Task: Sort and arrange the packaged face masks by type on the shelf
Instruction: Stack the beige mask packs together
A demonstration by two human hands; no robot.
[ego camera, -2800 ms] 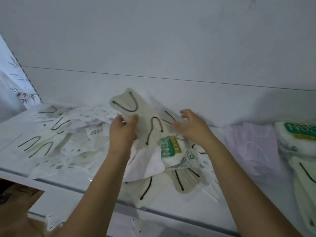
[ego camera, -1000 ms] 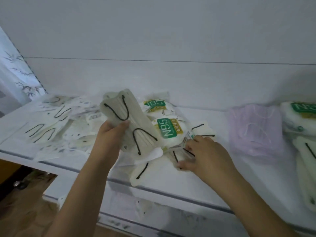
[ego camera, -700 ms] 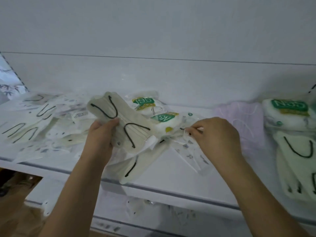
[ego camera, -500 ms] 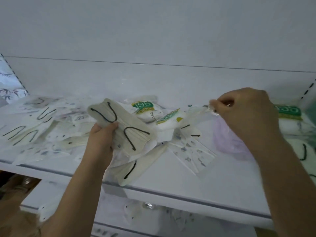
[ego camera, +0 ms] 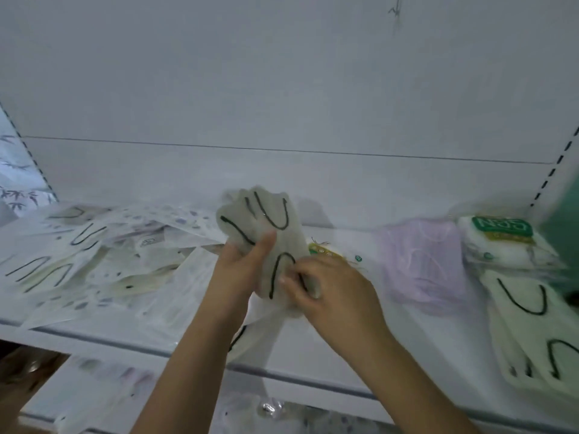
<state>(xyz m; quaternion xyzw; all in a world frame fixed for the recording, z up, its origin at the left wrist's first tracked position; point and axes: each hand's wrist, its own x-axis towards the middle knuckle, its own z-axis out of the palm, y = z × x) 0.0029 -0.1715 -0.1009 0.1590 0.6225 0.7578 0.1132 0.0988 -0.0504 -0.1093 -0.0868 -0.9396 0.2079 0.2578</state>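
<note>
My left hand [ego camera: 242,270] grips a small stack of cream masks with black ear loops [ego camera: 266,227], held upright above the middle of the white shelf [ego camera: 329,371]. My right hand [ego camera: 332,292] pinches the lower edge of the same stack. An N95 pack [ego camera: 326,250] lies half hidden behind my right hand. A loose heap of cream and printed mask packs [ego camera: 94,261] covers the shelf's left part. On the right lie a lilac mask pile [ego camera: 423,261], a stack of N95 packs [ego camera: 504,236] and a pile of cream black-loop masks [ego camera: 539,324].
The shelf's back wall [ego camera: 282,89] is plain white. A perforated upright [ego camera: 554,170] bounds the shelf on the right, with something green [ego camera: 564,239] beside it. A lower shelf [ego camera: 125,393] holds more blurred packs. Patterned cloth [ego camera: 18,189] hangs at the far left.
My right hand, which had lifted a clear pack toward the right, has come back to the cream stack and now pinches it. The left hand raised the stack and moved it right.
</note>
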